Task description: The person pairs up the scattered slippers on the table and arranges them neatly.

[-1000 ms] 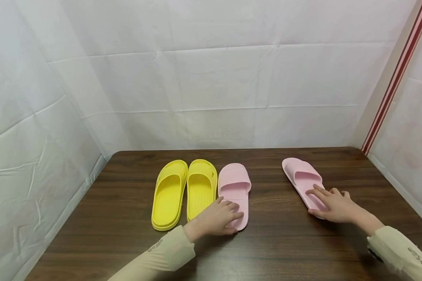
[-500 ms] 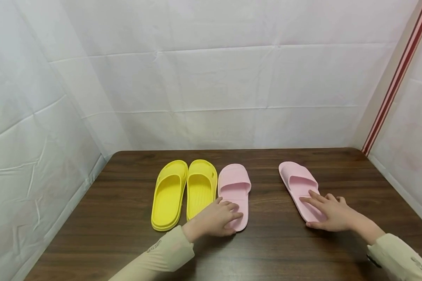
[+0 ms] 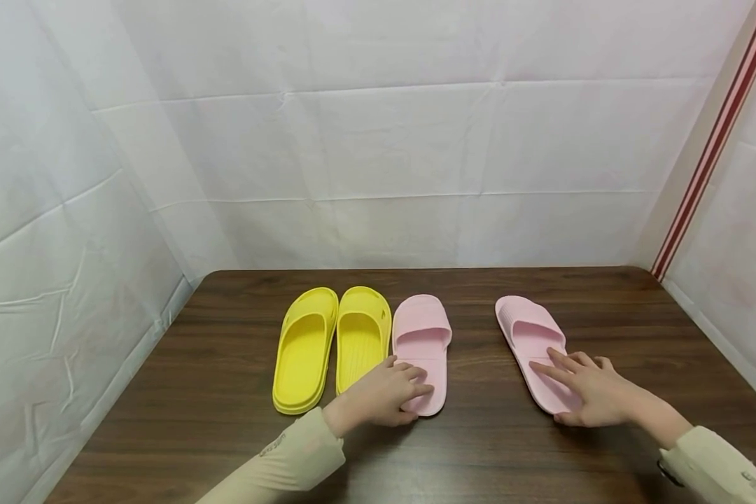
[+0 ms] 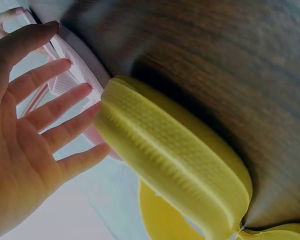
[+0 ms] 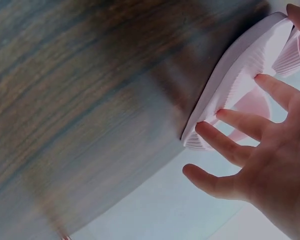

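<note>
Two pink slippers lie on the brown table, toes toward the far edge. Over the heel of the left pink slipper [image 3: 423, 318] rests my left hand [image 3: 381, 395], its fingers loosely spread on the insole. The left wrist view shows that hand [image 4: 30, 125] with straight fingers, beside a yellow slipper. Farther right, the other pink slipper [image 3: 529, 320] sits tilted, toe pointing up and left. My right hand [image 3: 595, 393] touches its heel end with spread fingertips, thumb at the near edge. In the right wrist view the fingertips meet this slipper's insole [image 5: 235, 82].
A pair of yellow slippers stands side by side left of the pink one: the outer yellow slipper [image 3: 301, 360] and the inner yellow slipper [image 3: 360, 339]. White sheeting [image 3: 378, 168] rises behind the table [image 3: 479, 455], with a red-striped band [image 3: 708, 157] at the right corner.
My right hand has slid the right pink slipper toward me and slightly left, and it has turned a little straighter. My left hand has stayed nearly still on the other pink slipper.
</note>
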`<state>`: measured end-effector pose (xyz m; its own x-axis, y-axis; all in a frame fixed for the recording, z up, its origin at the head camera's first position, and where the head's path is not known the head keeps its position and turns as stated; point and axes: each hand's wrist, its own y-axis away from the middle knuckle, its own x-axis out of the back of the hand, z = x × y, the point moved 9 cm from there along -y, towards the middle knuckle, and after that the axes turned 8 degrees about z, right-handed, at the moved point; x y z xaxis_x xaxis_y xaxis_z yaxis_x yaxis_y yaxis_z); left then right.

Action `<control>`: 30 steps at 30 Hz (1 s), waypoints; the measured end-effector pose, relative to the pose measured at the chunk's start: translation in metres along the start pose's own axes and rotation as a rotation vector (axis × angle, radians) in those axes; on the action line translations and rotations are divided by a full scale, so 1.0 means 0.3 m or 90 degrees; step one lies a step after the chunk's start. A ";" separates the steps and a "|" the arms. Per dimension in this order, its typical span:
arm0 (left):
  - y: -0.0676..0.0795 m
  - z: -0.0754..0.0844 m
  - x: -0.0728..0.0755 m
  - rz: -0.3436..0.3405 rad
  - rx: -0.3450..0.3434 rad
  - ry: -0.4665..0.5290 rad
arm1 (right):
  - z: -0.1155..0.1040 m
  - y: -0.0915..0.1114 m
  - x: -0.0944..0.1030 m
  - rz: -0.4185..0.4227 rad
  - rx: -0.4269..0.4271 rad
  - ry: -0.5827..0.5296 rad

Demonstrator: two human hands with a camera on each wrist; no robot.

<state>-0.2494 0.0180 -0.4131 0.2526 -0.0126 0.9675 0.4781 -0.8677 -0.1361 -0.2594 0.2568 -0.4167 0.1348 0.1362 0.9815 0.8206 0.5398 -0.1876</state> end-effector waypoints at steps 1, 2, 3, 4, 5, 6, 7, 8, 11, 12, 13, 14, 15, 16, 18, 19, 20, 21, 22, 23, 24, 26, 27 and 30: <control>0.001 0.000 0.001 0.000 0.001 0.001 | -0.001 0.000 0.001 0.001 0.003 0.001; 0.000 0.000 0.002 0.002 0.001 0.002 | -0.003 0.000 0.002 0.002 0.007 0.002; 0.001 0.000 0.003 0.002 0.001 0.003 | -0.004 0.000 0.004 0.005 0.011 0.002; 0.001 -0.001 0.003 0.002 0.001 0.004 | -0.005 0.001 0.005 0.009 0.015 0.001; 0.001 -0.001 0.003 0.002 0.001 0.003 | -0.007 0.001 0.008 0.013 0.020 0.000; 0.001 -0.002 0.002 0.001 0.001 0.002 | -0.009 0.002 0.010 0.018 0.024 -0.002; 0.001 -0.002 0.001 0.000 0.001 0.002 | -0.012 0.002 0.011 0.023 0.030 -0.003; 0.001 -0.003 0.000 0.000 0.001 0.001 | -0.015 0.002 0.012 0.028 0.036 -0.006; 0.002 -0.004 0.000 -0.002 0.001 0.002 | -0.023 0.003 0.014 0.041 0.051 -0.008; 0.003 -0.005 0.001 -0.001 0.002 0.004 | -0.026 0.003 0.013 0.046 0.055 -0.008; 0.003 -0.005 0.002 0.000 0.002 0.005 | -0.030 0.003 0.013 0.051 0.060 -0.007; 0.004 -0.005 0.002 0.001 0.002 0.005 | -0.033 0.003 0.014 0.057 0.062 -0.007; 0.004 -0.005 0.003 0.002 0.001 0.006 | -0.035 0.003 0.014 0.061 0.065 -0.007; 0.004 -0.005 0.003 0.003 0.002 0.007 | -0.039 0.004 0.014 0.066 0.068 -0.008; 0.004 -0.005 0.001 0.000 0.003 0.009 | -0.047 0.005 0.015 0.074 0.074 -0.012; 0.004 -0.006 -0.001 -0.001 0.004 0.010 | -0.051 0.006 0.015 0.078 0.077 -0.012; 0.004 -0.005 -0.002 -0.002 0.004 0.010 | -0.054 0.007 0.015 0.080 0.079 -0.012; 0.004 -0.005 -0.002 -0.003 0.005 0.013 | -0.058 0.007 0.013 0.082 0.082 -0.013; 0.004 -0.004 -0.001 -0.004 0.005 0.014 | -0.061 0.008 0.014 0.084 0.084 -0.013; 0.004 -0.004 -0.002 -0.004 0.005 0.015 | -0.065 0.008 0.014 0.085 0.085 -0.013; 0.004 -0.004 -0.001 -0.004 0.005 0.015 | -0.069 0.008 0.014 0.087 0.088 -0.012; 0.004 -0.003 0.001 -0.004 0.004 0.013 | -0.076 0.007 0.015 0.094 0.093 -0.010; 0.003 -0.003 0.000 -0.003 0.004 0.012 | -0.080 0.006 0.016 0.097 0.096 -0.010; 0.002 -0.004 0.000 0.000 0.001 0.006 | -0.092 0.000 0.016 0.106 0.106 -0.003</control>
<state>-0.2501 0.0169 -0.4128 0.2452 -0.0170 0.9693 0.4795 -0.8669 -0.1365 -0.2435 0.2347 -0.4108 0.2578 0.2392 0.9361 0.6842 0.6389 -0.3517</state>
